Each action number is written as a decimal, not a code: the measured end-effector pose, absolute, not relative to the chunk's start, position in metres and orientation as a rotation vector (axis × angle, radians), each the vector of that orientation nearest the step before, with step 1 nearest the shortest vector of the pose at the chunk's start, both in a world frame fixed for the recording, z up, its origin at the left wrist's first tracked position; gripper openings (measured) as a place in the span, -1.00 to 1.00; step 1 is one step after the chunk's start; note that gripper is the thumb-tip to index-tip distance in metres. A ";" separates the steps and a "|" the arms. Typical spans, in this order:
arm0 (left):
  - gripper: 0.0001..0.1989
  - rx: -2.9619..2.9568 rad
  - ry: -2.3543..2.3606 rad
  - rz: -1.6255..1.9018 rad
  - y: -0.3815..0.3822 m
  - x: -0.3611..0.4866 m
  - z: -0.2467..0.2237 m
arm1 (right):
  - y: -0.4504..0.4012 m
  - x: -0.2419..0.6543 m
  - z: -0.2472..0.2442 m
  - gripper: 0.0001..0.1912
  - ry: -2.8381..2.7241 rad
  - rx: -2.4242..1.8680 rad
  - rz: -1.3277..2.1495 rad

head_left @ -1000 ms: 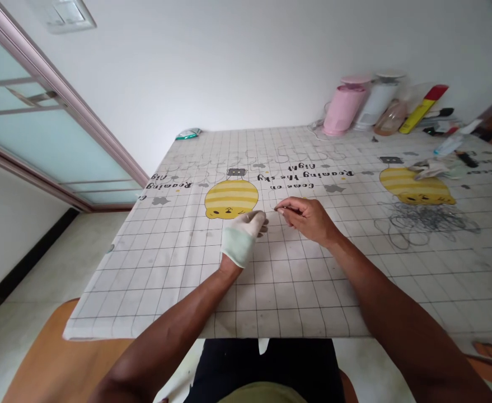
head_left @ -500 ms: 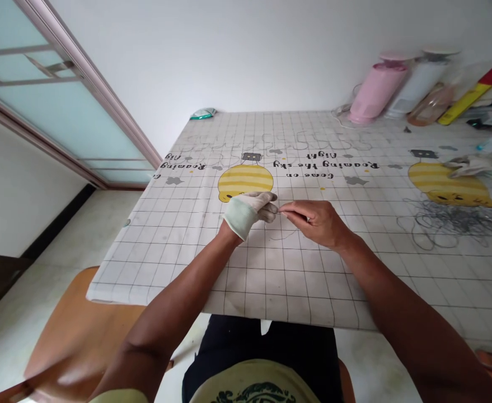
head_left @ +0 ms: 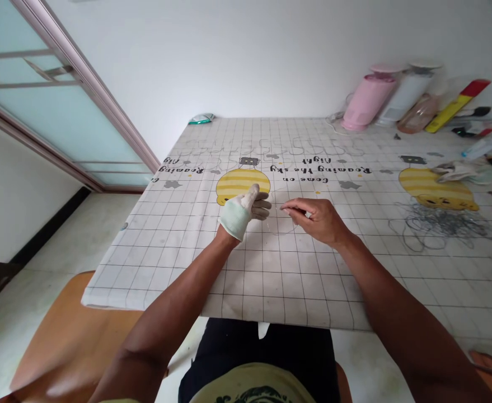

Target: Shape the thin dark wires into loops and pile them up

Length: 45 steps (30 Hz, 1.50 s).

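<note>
My left hand, in a white work glove with a pale green cuff, is raised over the table with the thumb lifted away from the fingers; nothing shows in it. Just right of it, my bare right hand pinches a thin wire between thumb and fingertips. The wire bends in a faint loop between the two hands, and its ends are hard to make out. Towards the back of the checked tablecloth lies a row of curled, S-like wire pieces.
A tangled heap of grey wire lies at the right, with a second glove behind it. A pink cylinder, a white cylinder and a yellow-red box stand at the back right. An orange chair is at the left.
My left thumb has lifted and its fingers have parted, drawing back from my right fingertips. My right hand keeps its pinch. The camera view has shifted slightly.
</note>
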<state>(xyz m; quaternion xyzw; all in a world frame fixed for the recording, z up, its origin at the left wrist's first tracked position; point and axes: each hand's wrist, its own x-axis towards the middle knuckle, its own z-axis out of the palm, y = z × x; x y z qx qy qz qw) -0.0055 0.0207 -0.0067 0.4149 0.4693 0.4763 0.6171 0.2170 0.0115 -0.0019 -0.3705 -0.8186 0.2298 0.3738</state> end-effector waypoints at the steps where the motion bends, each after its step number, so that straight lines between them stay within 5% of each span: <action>1: -0.49 0.967 1.096 1.082 0.021 -0.006 -0.007 | 0.013 0.218 -0.003 -0.81 -2.083 -0.966 0.595; 9: -0.48 1.027 1.278 1.123 0.018 -0.006 -0.003 | 0.027 0.231 -0.004 -0.76 -1.967 -1.060 0.691; 22: -0.59 1.359 1.444 0.906 0.008 0.006 -0.007 | 0.116 0.371 -0.001 -0.58 -1.730 -1.454 0.522; 31: -0.63 1.556 1.593 0.741 0.004 0.018 -0.016 | 0.212 0.340 -0.029 -0.79 -1.869 -1.334 0.401; 45: -0.68 1.558 1.590 0.668 0.005 0.018 -0.019 | 0.278 0.304 -0.059 -0.80 -1.943 -1.395 0.412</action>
